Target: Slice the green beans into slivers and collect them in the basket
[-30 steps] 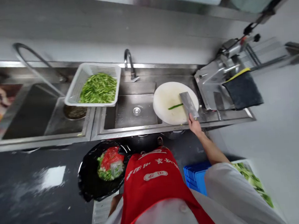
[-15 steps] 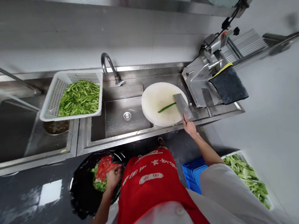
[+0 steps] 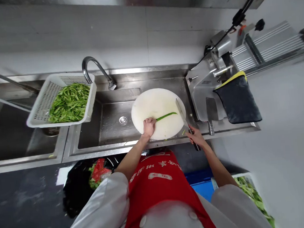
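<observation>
A round white cutting board [image 3: 157,103] lies on the steel counter beside the sink. On it, my left hand [image 3: 149,127] has its fingers closed on the left end of a long green stalk [image 3: 167,116]. My right hand [image 3: 196,137] grips the dark handle of a cleaver [image 3: 181,112], whose blade is upright at the board's right side, close to the stalk's right tip. Small green scraps lie near the board's front edge.
A white basket [image 3: 42,110] of cut greens [image 3: 70,102] stands left of the sink [image 3: 113,122] and faucet [image 3: 95,60]. At right are a slicing machine [image 3: 205,85] and another cleaver [image 3: 211,110]. A black-lined bin [image 3: 75,193] and a crate of leaves [image 3: 253,195] stand below.
My left hand has moved from the bin up to the board and taken hold of the stalk. In my right hand, the cleaver has turned from lying flat to blade upright.
</observation>
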Motion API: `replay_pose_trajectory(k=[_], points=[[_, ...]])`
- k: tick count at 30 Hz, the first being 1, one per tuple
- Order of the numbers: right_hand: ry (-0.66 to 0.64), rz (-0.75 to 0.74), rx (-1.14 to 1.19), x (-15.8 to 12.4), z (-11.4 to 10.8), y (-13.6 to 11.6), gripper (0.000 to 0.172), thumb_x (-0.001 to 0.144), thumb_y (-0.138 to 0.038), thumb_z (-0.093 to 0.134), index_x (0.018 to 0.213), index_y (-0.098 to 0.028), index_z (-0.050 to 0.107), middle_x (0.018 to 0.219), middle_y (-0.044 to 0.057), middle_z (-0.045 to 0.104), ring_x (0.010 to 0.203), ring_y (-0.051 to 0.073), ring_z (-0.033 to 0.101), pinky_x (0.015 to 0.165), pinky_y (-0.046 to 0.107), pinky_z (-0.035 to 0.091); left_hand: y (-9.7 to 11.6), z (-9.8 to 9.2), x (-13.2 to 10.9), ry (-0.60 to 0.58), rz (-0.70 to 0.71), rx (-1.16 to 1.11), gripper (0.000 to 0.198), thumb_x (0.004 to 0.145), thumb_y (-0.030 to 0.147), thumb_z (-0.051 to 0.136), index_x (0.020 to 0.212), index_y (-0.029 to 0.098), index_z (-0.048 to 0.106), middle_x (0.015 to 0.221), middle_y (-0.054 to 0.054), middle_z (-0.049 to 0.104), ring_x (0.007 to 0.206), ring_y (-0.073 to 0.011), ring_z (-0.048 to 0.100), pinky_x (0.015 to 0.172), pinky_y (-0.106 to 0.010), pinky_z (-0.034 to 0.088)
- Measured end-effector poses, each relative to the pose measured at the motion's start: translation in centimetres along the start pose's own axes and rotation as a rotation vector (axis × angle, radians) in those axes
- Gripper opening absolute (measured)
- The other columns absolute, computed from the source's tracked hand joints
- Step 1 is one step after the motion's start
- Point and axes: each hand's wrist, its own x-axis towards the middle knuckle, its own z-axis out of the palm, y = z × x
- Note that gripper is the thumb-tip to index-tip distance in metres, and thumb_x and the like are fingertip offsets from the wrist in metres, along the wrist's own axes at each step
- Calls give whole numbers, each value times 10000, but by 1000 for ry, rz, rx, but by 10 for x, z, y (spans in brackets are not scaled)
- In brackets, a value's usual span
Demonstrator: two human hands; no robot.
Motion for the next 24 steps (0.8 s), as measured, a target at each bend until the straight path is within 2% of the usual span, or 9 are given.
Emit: replay_pose_trajectory(k=[2,5,8,11,13,15,17,19,24], points=[[-92,-15,36,10,-14,1,465,800,-431,612,1172,-154,590,474,-132,427,362,90,406,397,196,375,-19,-5,9,-13,-30,85,285,941,104,489,1069,191,728,1098,-115,659,1096,-277,468,1004,-490,343],[-227,-49,5,28,-23,-1,237,823,-419,585,891,-192,573,486,-105,457,377,90,434,416,203,385,-57,-28,8,31,-106,151,296,933,90,488,1065,211,723,1145,-97,650,1105,-267,438,1006,-474,331],[-283,-68,-181,45,-20,-7,206,889,-403,529,876,-200,560,522,-73,518,416,107,489,463,214,407,-75,-42,3,46,-146,165,292,932,106,488,1082,213,714,1144,-96,637,1062,-257,458,991,-443,370],[-172,-84,-595,55,-10,-19,250,1001,-363,427,989,-176,593,694,23,657,595,153,629,599,242,456,-58,-33,0,115,-150,150,251,933,151,517,1105,191,695,1155,-117,603,1078,-263,471,997,-435,396],[-83,-96,-881,57,-1,-28,316,1057,-350,351,1056,-152,597,832,103,708,764,197,688,707,269,466,-33,-16,-2,178,-133,101,231,950,201,529,1128,189,676,1171,-125,578,1101,-265,481,995,-425,409],[-72,-104,-1062,54,10,-35,361,1083,-358,300,1122,-137,583,899,140,722,851,225,704,759,286,463,-7,4,-3,170,-92,44,223,981,260,512,1132,199,664,1159,-122,575,1094,-263,497,978,-421,416],[-122,-104,-1140,49,20,-40,374,1093,-361,269,1171,-140,561,908,133,731,849,229,710,760,291,466,14,21,-3,119,-62,22,234,1005,304,482,1104,201,668,1127,-122,589,1084,-274,501,967,-437,406],[-173,-105,-1170,44,27,-43,375,1097,-346,245,1196,-146,547,924,128,739,844,228,713,758,294,471,25,32,-1,80,-64,34,254,1013,315,464,1065,190,679,1100,-134,598,1094,-295,487,970,-459,387],[-268,-116,-1220,35,37,-51,385,1096,-309,230,1248,-130,535,957,147,739,887,240,713,802,302,477,26,39,4,69,-81,103,286,1018,285,432,1047,168,692,1088,-149,607,1095,-305,473,996,-469,360]])
